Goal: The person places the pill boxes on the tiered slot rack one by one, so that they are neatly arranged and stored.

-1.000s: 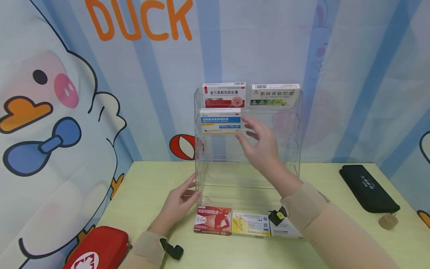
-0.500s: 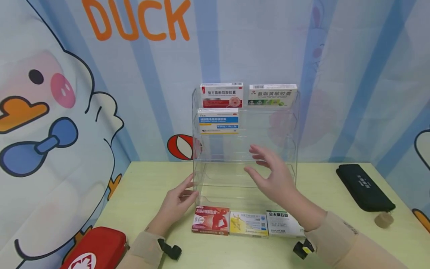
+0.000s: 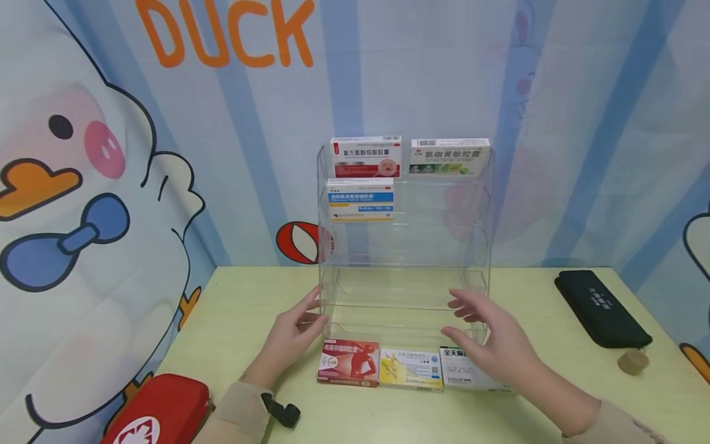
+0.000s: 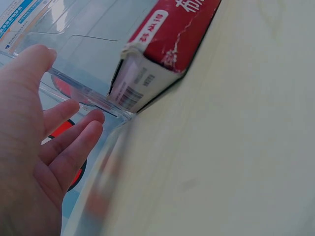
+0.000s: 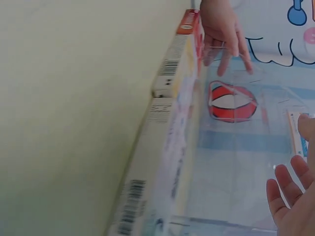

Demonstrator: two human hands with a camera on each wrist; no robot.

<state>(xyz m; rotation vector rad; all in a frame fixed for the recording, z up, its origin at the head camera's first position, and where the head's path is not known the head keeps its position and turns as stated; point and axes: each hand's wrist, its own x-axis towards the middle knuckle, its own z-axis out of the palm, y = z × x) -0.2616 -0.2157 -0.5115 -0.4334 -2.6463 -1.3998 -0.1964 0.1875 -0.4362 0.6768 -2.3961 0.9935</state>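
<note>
A clear acrylic rack (image 3: 399, 306) stands on the table. My left hand (image 3: 291, 333) touches its lower left side, thumb at the front edge and fingers loosely extended, as the left wrist view also shows. My right hand (image 3: 499, 339) hovers at the rack's lower right with fingers spread and nothing held, partly covering a white medicine box (image 3: 463, 373). Left of that box lie a yellow-and-white medicine box (image 3: 412, 370) and a red medicine box (image 3: 348, 364). On the rack's upper tiers are a red-and-white box (image 3: 366, 157), a green-and-white box (image 3: 450, 158) and a blue-and-white box (image 3: 360, 198).
A black zip pouch (image 3: 601, 308) with a round tan tag (image 3: 633, 362) lies at the table's right. A red case (image 3: 166, 404) with a white emblem sits at the front left. Behind the table hangs a printed duck curtain (image 3: 421, 74).
My right hand has come away from the blue-and-white box on the rack, moving down and right to the white box. My left hand stays at the rack's side.
</note>
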